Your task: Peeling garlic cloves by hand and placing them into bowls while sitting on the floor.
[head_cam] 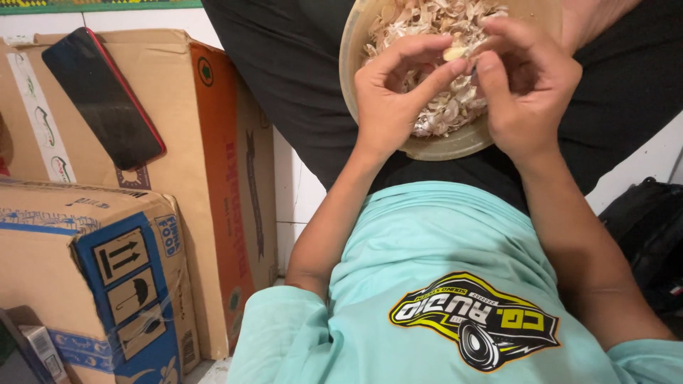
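1. The garlic clove (455, 52) sat pinched between the fingertips of both your hands, held just above the far half of the bowl (353, 53), over the heap of papery skins (445, 107) that filled it.
2. Your left hand (391, 99) was curled nearly closed, thumb and forefinger meeting on the near-left side of the clove; your right hand (530, 89) was curled the same way, its fingertips pressed to the clove's right side. Neither held anything else.
3. By my judgement you were mid-peel: the clove looked pale and mostly bare, though whether any skin clung to its hidden side could not be told.
4. The next move, as I judge it, called for a small nail-tip pull to strip what skin remained, kept over the bowl's rim so the flakes dropped inside and not onto your lap.
5. The bowl rested on your lap against the dark trousers (299, 85), beyond the hem of your turquoise shirt (427, 242).
6. Off to your left stood stacked cardboard boxes (213, 178), with a dark phone (103, 96) lying on top of the taller one. A black bag (651, 227) lay at your right.
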